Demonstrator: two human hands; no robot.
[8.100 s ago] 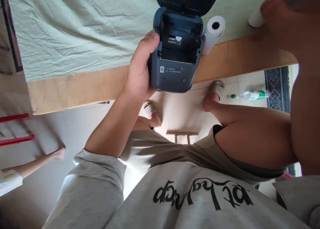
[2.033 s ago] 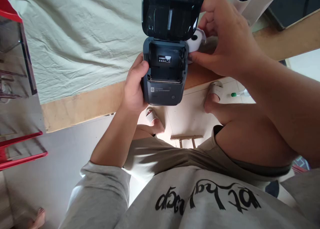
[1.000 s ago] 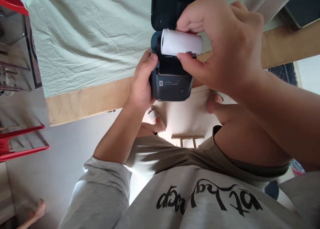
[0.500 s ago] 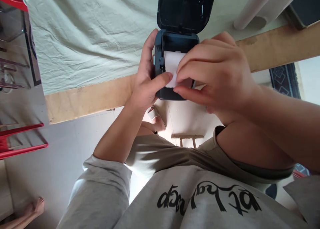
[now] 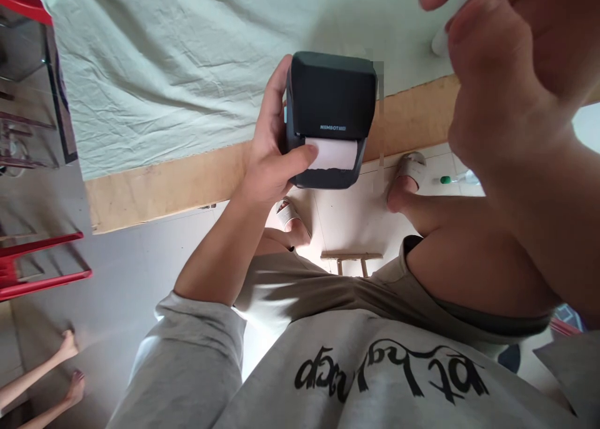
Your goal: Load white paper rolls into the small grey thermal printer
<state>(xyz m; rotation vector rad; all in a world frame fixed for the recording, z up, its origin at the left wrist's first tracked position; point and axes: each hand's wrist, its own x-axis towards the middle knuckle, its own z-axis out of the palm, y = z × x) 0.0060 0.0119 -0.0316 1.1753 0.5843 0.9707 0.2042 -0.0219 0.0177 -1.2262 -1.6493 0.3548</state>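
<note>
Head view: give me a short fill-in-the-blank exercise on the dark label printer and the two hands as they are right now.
1. The lid of the dark grey box-shaped label printer is ____.
2. The printer is gripped by the ____ hand.
3. The left thumb presses on the strip of white ____ at the printer's front slot.
4. The right hand is raised, holding ____.

Missing words: shut; left; paper; nothing
</note>
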